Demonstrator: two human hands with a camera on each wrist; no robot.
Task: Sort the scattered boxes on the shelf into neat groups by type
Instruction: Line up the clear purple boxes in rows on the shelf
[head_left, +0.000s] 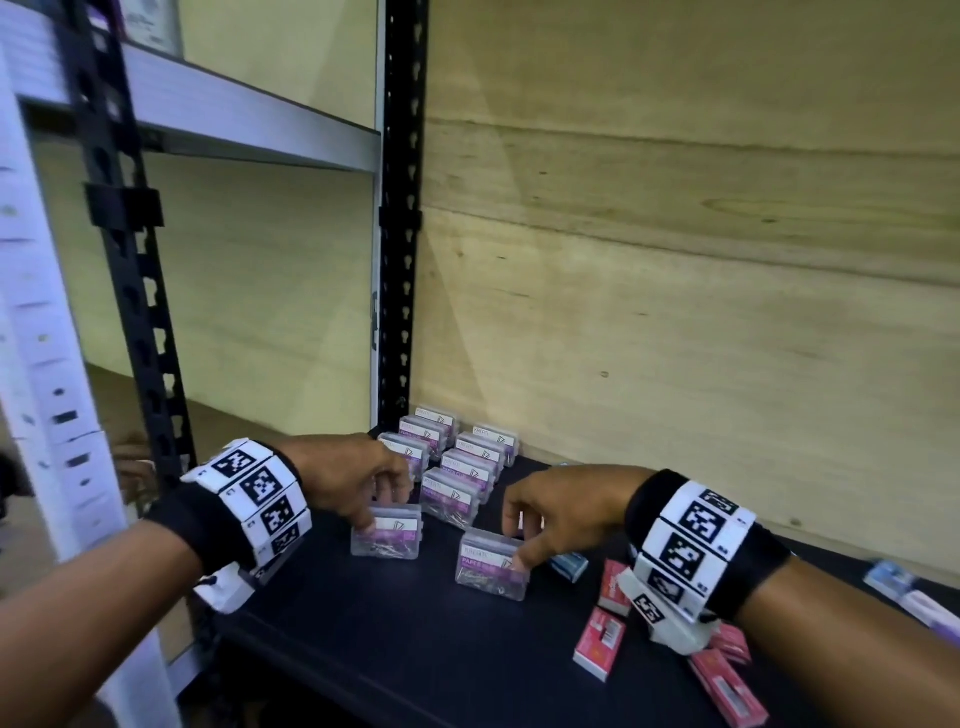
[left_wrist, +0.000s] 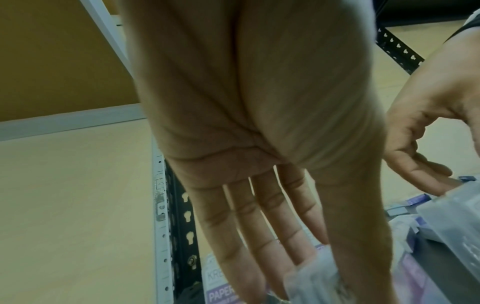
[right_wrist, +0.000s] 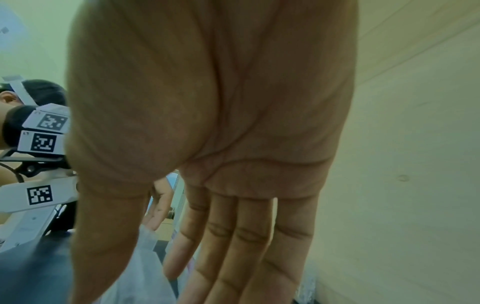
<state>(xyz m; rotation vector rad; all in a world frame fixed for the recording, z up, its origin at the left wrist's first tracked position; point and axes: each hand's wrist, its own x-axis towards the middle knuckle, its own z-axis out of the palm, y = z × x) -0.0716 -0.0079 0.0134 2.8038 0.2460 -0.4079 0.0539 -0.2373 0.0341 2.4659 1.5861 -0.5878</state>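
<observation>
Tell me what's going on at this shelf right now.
A person is sorting small boxes on a dark shelf. The left hand holds one clear paper-clip box and the right hand holds another, both close to the two neat rows of matching clear boxes at the back corner. Pink boxes and a few blue boxes lie scattered to the right, not yet grouped.
</observation>
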